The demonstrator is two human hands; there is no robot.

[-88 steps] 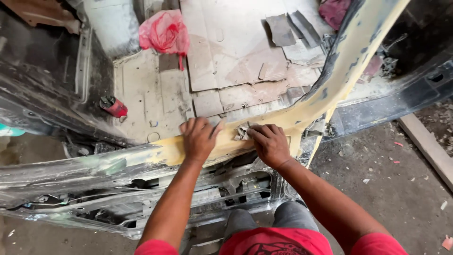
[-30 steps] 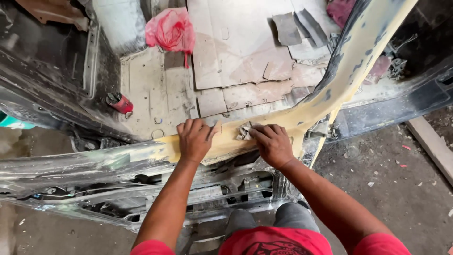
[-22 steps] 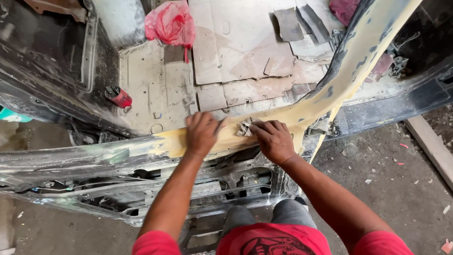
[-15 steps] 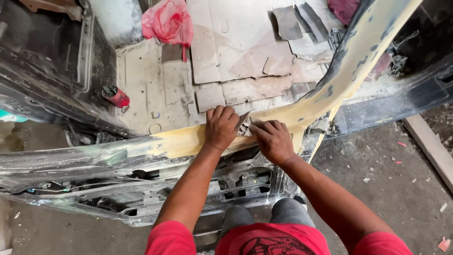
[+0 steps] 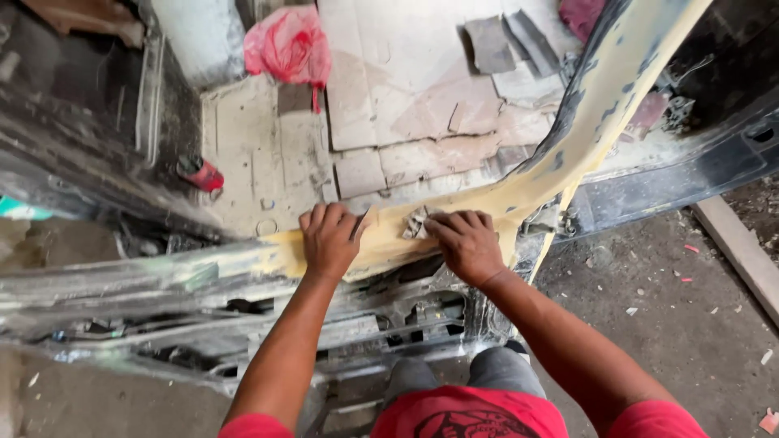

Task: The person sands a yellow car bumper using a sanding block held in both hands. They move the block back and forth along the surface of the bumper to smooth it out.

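Learner: Starting at the left, has anything changed there?

Mentor: Not the red can on the floor sheets, nor the pink bag above it. They only sit a touch differently because the head has shifted. The real change is the left hand. Half a second ago it was close to the other hand. Now it has slid back leftward along the yellow-coated sill.

Learner: How are its fingers?

Mentor: They lie flat, close together and palm down on the coating. A tan corner shows by the thumb, but I cannot tell whether the hand grips it.

Learner: And just to the right of it?

Mentor: The grey abrasive scrap lies crumpled on the yellow bend, between the two hands. The right hand has it, fingertips curled down and pinning it to the surface. That hand has hardly moved over the last seconds.

Learner: So what do you make of it?

Mentor: One hand sweeps back and forth while the other stays on one spot. I'd judge this as mid-rubbing, with the left palm feeling the surface. The coating is dull and patchy up the pillar, so the smoothing looks well short of done.

Learner: Further right?

Mentor: A wooden plank lies on the dirt, well apart.
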